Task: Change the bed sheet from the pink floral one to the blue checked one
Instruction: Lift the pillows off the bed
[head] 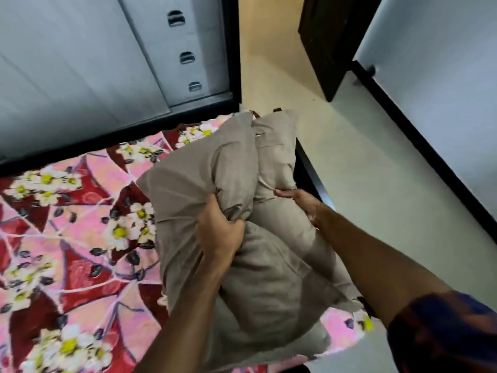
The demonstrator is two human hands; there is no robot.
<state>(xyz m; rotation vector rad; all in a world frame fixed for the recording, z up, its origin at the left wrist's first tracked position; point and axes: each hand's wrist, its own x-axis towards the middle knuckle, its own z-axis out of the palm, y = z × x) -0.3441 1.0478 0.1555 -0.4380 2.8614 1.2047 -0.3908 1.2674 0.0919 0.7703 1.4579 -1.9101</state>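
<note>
The step in hand is clearing the bed, before any sheet is changed. The pink floral sheet lies spread flat over the mattress, so it is not yet taken off. The blue checked sheet is nowhere in view.

Above the near corner of the bed the person holds a bundle of beige pillows, two as far as I can tell. The left grip is closed tight, with its fingers curled into a bunched fold of the pillow cover. The right grip pinches the edge of the other pillow from the far side; its fingertips are hidden in the cloth. The bundle hangs partly over the sheet and partly over the dark bed frame, beside the pale floor.

In my judgement, the next move calls for carrying the pillows off the bed to some place out of the way. After that both grips are free to pull the floral sheet loose from a corner.
</note>
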